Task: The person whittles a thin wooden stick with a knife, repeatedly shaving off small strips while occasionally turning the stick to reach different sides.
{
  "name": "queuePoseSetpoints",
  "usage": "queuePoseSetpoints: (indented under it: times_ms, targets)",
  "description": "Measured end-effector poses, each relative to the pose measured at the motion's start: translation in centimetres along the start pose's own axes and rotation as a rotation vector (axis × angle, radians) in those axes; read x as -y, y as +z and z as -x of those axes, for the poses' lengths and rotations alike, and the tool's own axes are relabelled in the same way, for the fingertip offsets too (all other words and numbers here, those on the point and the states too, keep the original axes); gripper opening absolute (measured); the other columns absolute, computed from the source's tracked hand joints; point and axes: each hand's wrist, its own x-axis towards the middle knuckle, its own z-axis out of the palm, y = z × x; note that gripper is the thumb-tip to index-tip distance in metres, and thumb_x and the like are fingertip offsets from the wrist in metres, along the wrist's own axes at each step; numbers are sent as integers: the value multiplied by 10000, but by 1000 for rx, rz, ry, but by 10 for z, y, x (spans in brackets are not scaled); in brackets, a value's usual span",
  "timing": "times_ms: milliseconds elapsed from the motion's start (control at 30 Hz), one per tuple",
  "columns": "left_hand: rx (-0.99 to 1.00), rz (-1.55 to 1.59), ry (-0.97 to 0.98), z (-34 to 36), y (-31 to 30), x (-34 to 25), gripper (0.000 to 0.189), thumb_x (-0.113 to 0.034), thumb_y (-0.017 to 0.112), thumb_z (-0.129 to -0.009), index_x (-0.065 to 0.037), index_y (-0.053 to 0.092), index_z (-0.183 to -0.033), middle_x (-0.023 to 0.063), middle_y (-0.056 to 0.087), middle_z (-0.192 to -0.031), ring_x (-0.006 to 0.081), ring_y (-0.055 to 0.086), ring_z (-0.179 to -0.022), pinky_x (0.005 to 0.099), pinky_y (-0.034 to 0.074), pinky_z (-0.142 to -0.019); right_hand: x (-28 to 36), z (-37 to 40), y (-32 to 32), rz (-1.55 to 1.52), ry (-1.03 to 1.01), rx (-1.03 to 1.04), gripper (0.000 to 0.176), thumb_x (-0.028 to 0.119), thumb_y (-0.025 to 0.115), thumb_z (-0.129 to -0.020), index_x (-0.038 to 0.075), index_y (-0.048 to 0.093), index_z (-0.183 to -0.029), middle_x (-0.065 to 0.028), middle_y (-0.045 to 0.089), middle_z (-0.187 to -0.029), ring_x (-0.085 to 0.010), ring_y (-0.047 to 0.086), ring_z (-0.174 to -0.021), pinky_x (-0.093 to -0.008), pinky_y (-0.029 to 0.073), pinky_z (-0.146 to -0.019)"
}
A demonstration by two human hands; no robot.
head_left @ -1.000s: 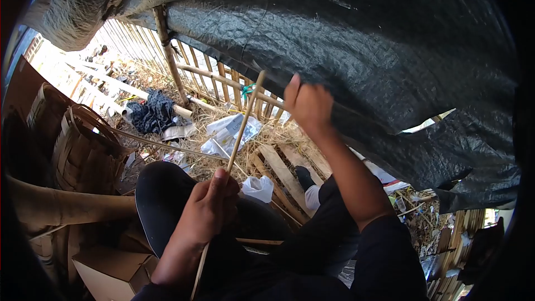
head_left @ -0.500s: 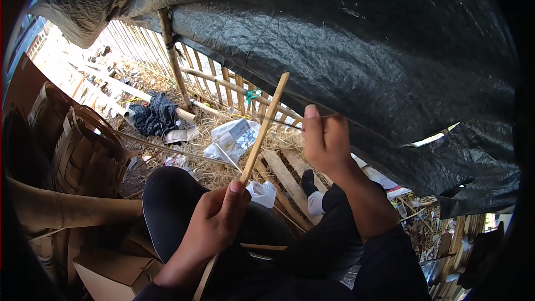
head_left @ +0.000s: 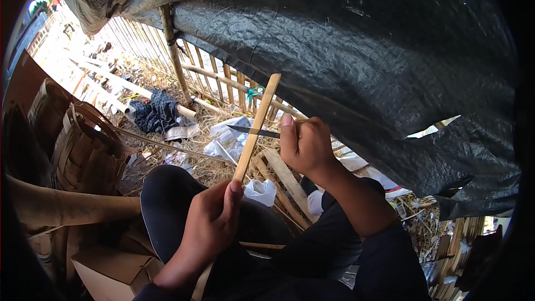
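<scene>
A long flat bamboo strip [head_left: 257, 128] slants upward from my lap, its top end near the fence. My left hand [head_left: 213, 217] is closed around its lower part, with the thumb lying along the strip. In my right hand [head_left: 306, 144] is a knife [head_left: 253, 131] with a dark, pointed blade, gripped by a handle that my fingers hide. The blade lies across the strip above my left hand, its tip sticking out to the left.
Woven baskets [head_left: 89, 150] and a thick bamboo pole [head_left: 78, 207] stand at left, above a cardboard box [head_left: 111, 267]. A black tarp [head_left: 356, 72] hangs over a bamboo fence [head_left: 223, 81]. Dark cloth [head_left: 156, 112] and plastic bags [head_left: 259, 192] lie on straw.
My right hand has moved left and slightly down with the knife, whose blade now reaches farther past the strip. The strip stands a little more to the left.
</scene>
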Motion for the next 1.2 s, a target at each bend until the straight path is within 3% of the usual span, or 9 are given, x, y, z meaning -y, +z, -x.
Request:
queuePoseSetpoints:
  times_ms: [233, 400, 467, 567, 1000, 1067, 1200]
  targets:
    - [-66, -109, 99, -2, 4, 1, 343, -191, 530, -992, 17, 523, -719, 135, 396, -514, 183, 313, -442, 351, 300, -440, 5, 1, -2, -29, -14, 25, 487, 183, 497, -944, 49, 521, -476, -147, 475, -425, -331, 520, -377, -415, 400, -407]
    - [-37, -115, 64, -6, 10, -6, 346, -193, 542, -985, 7, 513, -704, 159, 415, -515, 237, 324, -430, 360, 308, -438, -3, 0, 2, -73, -55, 38, 453, 158, 491, -942, 42, 529, -506, -147, 489, -454, -338, 532, -403, -419, 415, -426]
    - [26, -152, 13, -9, 8, -3, 424, -289, 473, -1028, 25, 555, -754, 21, 467, -561, 77, 416, -537, 275, 364, -508, -5, -3, 5, -73, -76, 12, 458, 148, 477, -944, 41, 514, -500, -146, 483, -463, -343, 536, -416, -421, 422, -437]
    - [100, -6, -26, -10, 5, -12, 441, -306, 459, -1034, 19, 559, -753, 12, 487, -579, 67, 448, -555, 264, 377, -520, -8, -6, 4, -141, -92, 0, 459, 136, 470, -944, 42, 488, -495, -151, 478, -469, -346, 535, -420, -425, 418, -438]
    - [139, 42, -55, -11, 5, -14, 482, -362, 424, -1039, 6, 572, -766, -9, 494, -614, 44, 437, -594, 241, 364, -541, -4, -10, -3, -145, -66, 15, 453, 128, 470, -945, 41, 477, -500, -149, 456, -454, -345, 517, -403, -421, 403, -427]
    - [110, 87, -32, -12, 8, -13, 414, -278, 460, -1032, 34, 529, -770, 95, 426, -546, 123, 368, -522, 324, 348, -497, -4, -11, -2, -145, -76, -16, 444, 127, 476, -939, 40, 489, -505, -145, 454, -450, -340, 519, -402, -416, 408, -427]
    - [107, 91, -18, -11, 8, -14, 420, -284, 444, -1038, 32, 524, -773, 78, 424, -553, 113, 370, -534, 314, 349, -504, -6, -10, -3, -108, -68, -1, 427, 131, 486, -930, 41, 505, -513, -141, 466, -451, -334, 527, -406, -409, 420, -429]
